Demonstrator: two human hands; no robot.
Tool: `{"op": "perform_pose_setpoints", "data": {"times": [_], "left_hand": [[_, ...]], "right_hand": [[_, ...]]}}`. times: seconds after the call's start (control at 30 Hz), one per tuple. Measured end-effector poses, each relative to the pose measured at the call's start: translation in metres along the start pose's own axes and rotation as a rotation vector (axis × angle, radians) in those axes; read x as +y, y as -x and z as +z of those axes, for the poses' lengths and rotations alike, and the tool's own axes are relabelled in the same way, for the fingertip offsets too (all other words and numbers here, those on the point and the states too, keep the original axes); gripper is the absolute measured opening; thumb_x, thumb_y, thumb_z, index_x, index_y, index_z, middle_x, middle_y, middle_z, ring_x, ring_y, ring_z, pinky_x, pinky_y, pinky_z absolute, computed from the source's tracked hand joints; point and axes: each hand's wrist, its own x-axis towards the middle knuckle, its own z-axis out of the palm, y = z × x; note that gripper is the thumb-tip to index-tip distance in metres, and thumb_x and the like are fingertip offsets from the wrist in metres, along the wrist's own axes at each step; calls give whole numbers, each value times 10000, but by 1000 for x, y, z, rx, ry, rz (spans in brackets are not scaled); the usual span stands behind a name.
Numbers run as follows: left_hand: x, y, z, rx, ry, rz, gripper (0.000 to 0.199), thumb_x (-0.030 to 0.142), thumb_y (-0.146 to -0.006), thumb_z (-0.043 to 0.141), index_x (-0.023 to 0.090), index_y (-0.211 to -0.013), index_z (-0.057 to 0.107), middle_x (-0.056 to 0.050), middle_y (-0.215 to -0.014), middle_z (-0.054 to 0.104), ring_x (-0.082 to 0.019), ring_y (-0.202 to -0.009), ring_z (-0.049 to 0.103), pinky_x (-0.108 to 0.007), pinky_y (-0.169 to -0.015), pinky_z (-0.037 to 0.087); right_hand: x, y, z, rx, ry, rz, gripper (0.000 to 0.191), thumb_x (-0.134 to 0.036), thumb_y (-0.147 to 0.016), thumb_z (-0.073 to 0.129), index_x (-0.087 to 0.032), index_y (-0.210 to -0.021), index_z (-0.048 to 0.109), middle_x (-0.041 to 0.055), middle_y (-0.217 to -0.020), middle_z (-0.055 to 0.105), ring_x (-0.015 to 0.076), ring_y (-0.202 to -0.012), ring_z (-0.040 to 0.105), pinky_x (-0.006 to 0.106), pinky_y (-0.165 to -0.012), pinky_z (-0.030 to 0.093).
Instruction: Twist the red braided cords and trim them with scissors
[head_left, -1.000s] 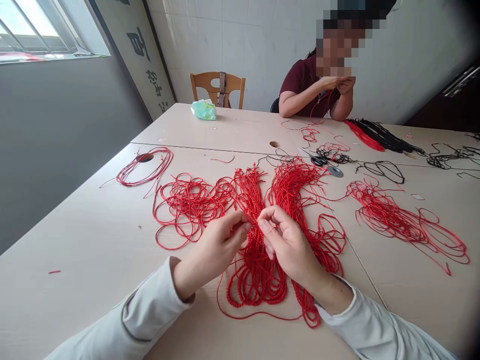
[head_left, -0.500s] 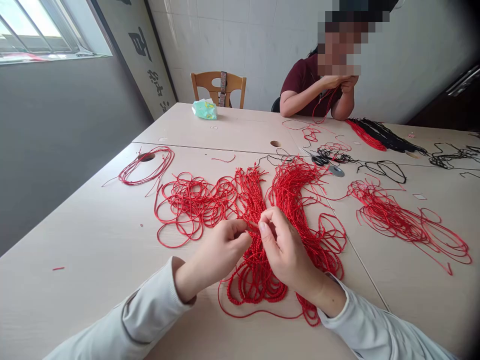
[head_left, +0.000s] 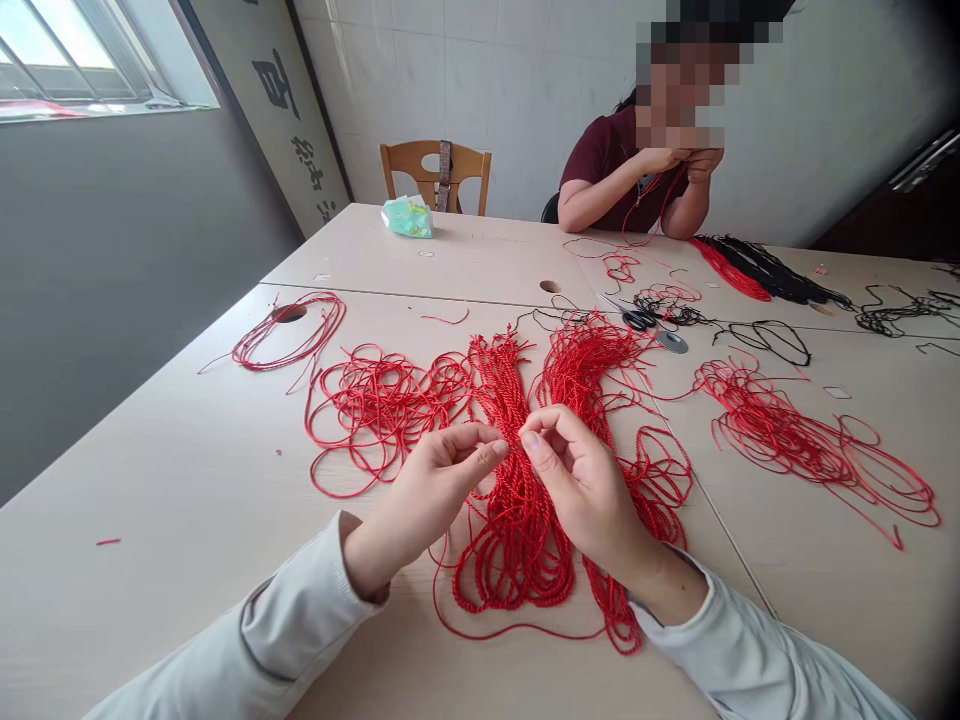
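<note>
Pale surface [head_left: 195,590], red cords [head_left: 517,550].
Left hand [head_left: 420,500] and right hand [head_left: 592,495] above them, fingers [head_left: 546,460] pinched narrow; any held strand unclear.

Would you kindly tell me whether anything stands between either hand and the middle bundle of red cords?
Nothing visible stands between the left hand or the right hand and the middle bundle of red cords; the scissors lie beyond, off to the right.
</note>
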Motion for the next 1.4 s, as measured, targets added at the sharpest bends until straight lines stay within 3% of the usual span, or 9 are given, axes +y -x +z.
{"op": "perform_pose_setpoints", "data": {"times": [0.17,0.47,0.7,0.8,0.93,1.0,1.07,1.23,1.4], "left_hand": [[-2,-1,0,-7,-1,23,236,390,-857,608,156,-823,623,26,-675,487,-110,-618,380,-243,-592,333],[4,4,6,7,-102,43,181,281,-877,518,154,-858,646,38,-636,433,-105,-586,337,-236,-542,293],[1,4,9,-18,272,-222,264,252,-802,587,144,-1041,617,115,-493,220,-68,-445,125,-218,-416,116],[-2,3,6,-43,369,-231,258,229,-808,574,153,-1051,610,118,-499,192,-67,-443,104,-215,-414,108],[-5,2,2,-54,218,-140,206,304,-865,563,163,-1001,628,73,-564,362,-72,-486,326,-190,-465,292],[-5,2,2,-47,151,-95,223,363,-864,586,171,-968,627,23,-701,511,-105,-620,505,-235,-608,436],[-5,1,2,-42,149,-69,221,386,-859,595,177,-928,613,0,-800,559,-136,-708,571,-287,-710,482],[-1,0,1,-39,62,-54,204,373,-863,601,170,-859,581,47,-665,457,-83,-570,403,-205,-544,373],[1,0,1,-6,-50,-2,203,365,-880,577,170,-823,574,58,-635,401,-84,-554,320,-200,-499,300]], "right_hand": [[-2,0,-2,-16,-21,25,97,-275,-942,512,-205,-955,579,17,-857,583,131,-681,519,261,-602,423],[-1,1,3,20,74,-99,110,-204,-952,436,-201,-869,508,18,-818,499,152,-717,493,284,-647,424],[4,3,5,85,32,-61,104,-249,-962,434,-213,-883,493,28,-824,514,159,-693,522,294,-638,449],[4,1,2,52,-57,26,121,-298,-970,445,-220,-905,511,-1,-754,526,141,-620,528,280,-603,454],[0,-1,-2,21,-76,68,132,-302,-950,495,-211,-873,552,1,-756,559,142,-652,549,273,-604,446],[-2,-1,-3,17,-50,44,125,-281,-943,507,-207,-864,570,14,-795,585,153,-712,561,273,-624,445],[-3,-1,-2,0,-39,16,120,-263,-942,507,-205,-869,582,19,-817,597,154,-735,563,271,-629,444],[-4,-1,-1,-18,-19,-15,131,-241,-946,495,-198,-881,601,21,-830,598,146,-734,563,267,-659,460],[-3,-3,-1,-13,15,-9,92,-237,-923,523,-200,-900,604,21,-832,615,142,-704,568,261,-622,469]]}}
